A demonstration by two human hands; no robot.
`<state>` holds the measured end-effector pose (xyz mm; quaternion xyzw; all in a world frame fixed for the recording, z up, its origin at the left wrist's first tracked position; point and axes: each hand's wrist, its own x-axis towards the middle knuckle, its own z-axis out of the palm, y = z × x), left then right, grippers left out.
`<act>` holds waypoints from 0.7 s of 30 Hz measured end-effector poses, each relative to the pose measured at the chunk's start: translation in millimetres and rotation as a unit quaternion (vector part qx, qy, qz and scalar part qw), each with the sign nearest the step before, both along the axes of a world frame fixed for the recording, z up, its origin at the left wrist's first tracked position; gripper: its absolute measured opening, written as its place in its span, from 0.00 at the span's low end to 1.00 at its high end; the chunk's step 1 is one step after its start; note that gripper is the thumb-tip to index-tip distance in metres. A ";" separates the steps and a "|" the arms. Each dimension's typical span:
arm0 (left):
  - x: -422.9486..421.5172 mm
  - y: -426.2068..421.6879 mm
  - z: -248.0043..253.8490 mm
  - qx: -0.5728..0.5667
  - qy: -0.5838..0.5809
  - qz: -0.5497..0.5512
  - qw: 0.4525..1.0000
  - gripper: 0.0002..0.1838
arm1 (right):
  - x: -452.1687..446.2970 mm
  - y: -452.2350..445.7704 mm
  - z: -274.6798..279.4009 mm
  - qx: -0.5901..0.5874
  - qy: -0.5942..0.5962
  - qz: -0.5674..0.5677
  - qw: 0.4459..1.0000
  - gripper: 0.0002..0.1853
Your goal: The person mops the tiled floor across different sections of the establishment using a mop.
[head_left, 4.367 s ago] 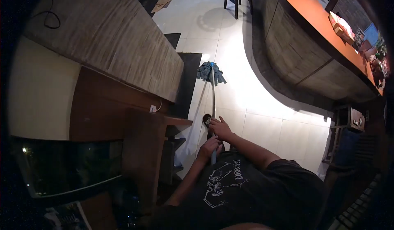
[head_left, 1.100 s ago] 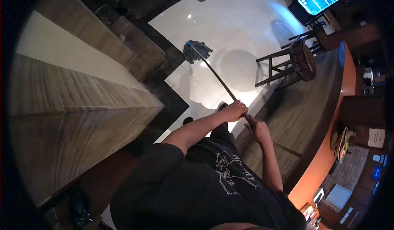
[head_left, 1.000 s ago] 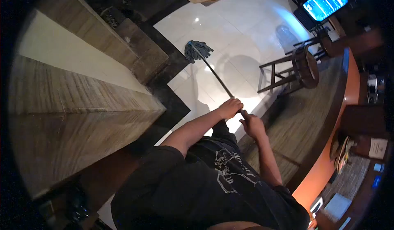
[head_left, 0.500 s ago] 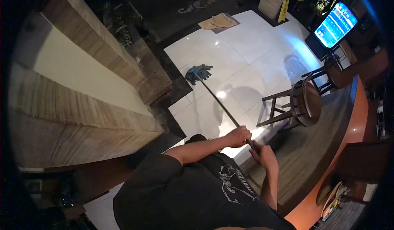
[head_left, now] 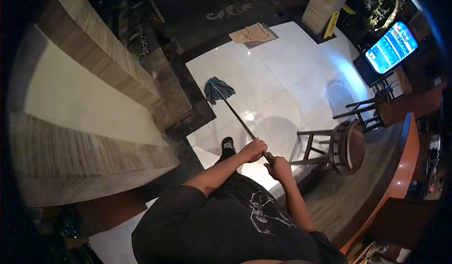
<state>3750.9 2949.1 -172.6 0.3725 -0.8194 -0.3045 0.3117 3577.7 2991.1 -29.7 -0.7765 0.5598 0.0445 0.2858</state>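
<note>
Both of my hands grip the dark handle of a mop (head_left: 242,123). My left hand (head_left: 254,150) is closed around the shaft farther down. Close behind it, my right hand (head_left: 279,168) wraps the upper end of the handle. The grey-blue strands of the mop head (head_left: 221,90) lie fanned out on the white tiled floor (head_left: 278,71), near its dark left border. My black shoe (head_left: 228,146) shows on the tiles, left of the handle.
Beside the curved counter (head_left: 343,203) on the right stands a round wooden stool (head_left: 348,147), with a second stool (head_left: 376,108) behind. A lit screen (head_left: 391,47), a yellow sign (head_left: 331,25) and a tan cloth (head_left: 253,34) are farther off. Stone-clad pillars (head_left: 94,144) line the left.
My hands have moved left and forward with the handle. The mop head has shifted slightly left and down, its strands now trailing right. My shoe has come forward into view.
</note>
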 end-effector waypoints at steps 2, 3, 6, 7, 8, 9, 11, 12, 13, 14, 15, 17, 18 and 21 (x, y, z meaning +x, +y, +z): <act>24.8 -38.4 -6.9 0.032 -0.001 0.011 0.999 0.09 | 24.4 -44.4 -17.1 -0.005 -0.019 -0.002 1.000 0.28; 38.3 -56.2 -8.6 0.040 -0.010 0.014 0.999 0.09 | 37.5 -63.0 -25.9 0.002 -0.039 -0.001 0.999 0.28; 76.0 -109.7 -13.2 0.020 -0.032 0.035 0.999 0.09 | 75.0 -124.9 -31.9 0.022 -0.080 0.003 0.997 0.27; 86.1 -125.9 -10.4 0.013 -0.046 0.044 0.998 0.09 | 85.9 -142.9 -27.7 0.027 -0.084 0.001 0.996 0.27; 94.2 -141.8 -8.1 0.020 -0.050 0.036 0.998 0.08 | 92.8 -157.5 -22.9 0.035 -0.089 -0.004 0.995 0.28; 99.3 -154.7 -7.8 0.029 -0.053 0.027 0.998 0.08 | 94.8 -168.6 -17.3 0.046 -0.089 -0.016 0.995 0.28; 99.7 -180.7 -8.2 0.038 -0.055 0.024 0.997 0.08 | 92.7 -190.0 -5.8 0.068 -0.088 -0.037 0.993 0.29; 97.5 -195.6 -8.2 0.036 -0.054 0.031 0.997 0.08 | 83.0 -200.6 -1.1 0.062 -0.106 -0.039 0.992 0.29; 92.7 -204.3 -7.1 0.037 -0.054 0.038 0.997 0.08 | 63.3 -204.4 4.6 0.060 -0.124 -0.041 0.990 0.30; 87.3 -213.3 -6.0 0.014 -0.038 0.040 0.998 0.08 | 44.4 -207.4 10.4 0.059 -0.143 -0.044 0.987 0.30; 77.3 -221.0 -6.6 0.014 -0.038 0.009 0.999 0.08 | 33.1 -208.6 47.4 0.104 -0.120 -0.071 0.985 0.31; 50.3 -243.9 -8.9 0.014 -0.040 -0.051 0.998 0.09 | -11.5 -215.6 69.4 0.139 -0.114 -0.082 0.980 0.31; 31.0 -248.9 -2.5 -0.007 -0.013 -0.059 0.998 0.10 | -23.5 -220.9 97.2 0.193 -0.132 -0.140 0.962 0.30; -25.9 -249.6 29.5 -0.047 0.053 -0.057 0.996 0.11 | -89.9 -234.5 114.2 0.189 -0.137 -0.200 0.952 0.23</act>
